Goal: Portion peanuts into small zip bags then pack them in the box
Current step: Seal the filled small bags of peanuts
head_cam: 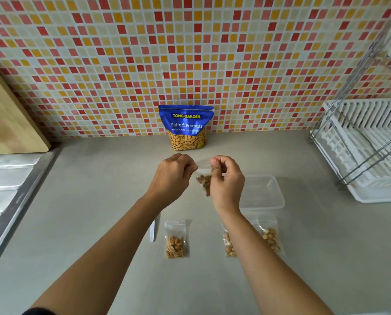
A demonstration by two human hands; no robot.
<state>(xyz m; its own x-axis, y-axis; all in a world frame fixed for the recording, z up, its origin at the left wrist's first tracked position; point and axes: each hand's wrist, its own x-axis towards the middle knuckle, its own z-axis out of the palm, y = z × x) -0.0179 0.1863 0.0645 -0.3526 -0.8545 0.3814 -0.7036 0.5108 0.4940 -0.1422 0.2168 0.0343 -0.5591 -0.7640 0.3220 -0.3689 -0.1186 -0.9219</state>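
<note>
Both hands hold one small clear zip bag (204, 178) with peanuts in its bottom, lifted above the counter. My left hand (175, 172) pinches its top left corner and my right hand (226, 178) pinches the top right, covering part of the bag. A blue peanut pouch (186, 127) stands upright against the tiled wall behind them. The clear plastic box (263, 193) lies right of my right hand with nothing visible inside. Three filled zip bags lie nearer me: one (175, 241) on the left, one (229, 244) partly under my right forearm, one (270, 237) further right.
A small white utensil (152, 230) lies left of the left filled bag, partly hidden by my left forearm. A white dish rack (367, 146) with a metal frame stands at the right. A wooden board (10, 114) leans at the far left beside a metal sink edge (15, 201).
</note>
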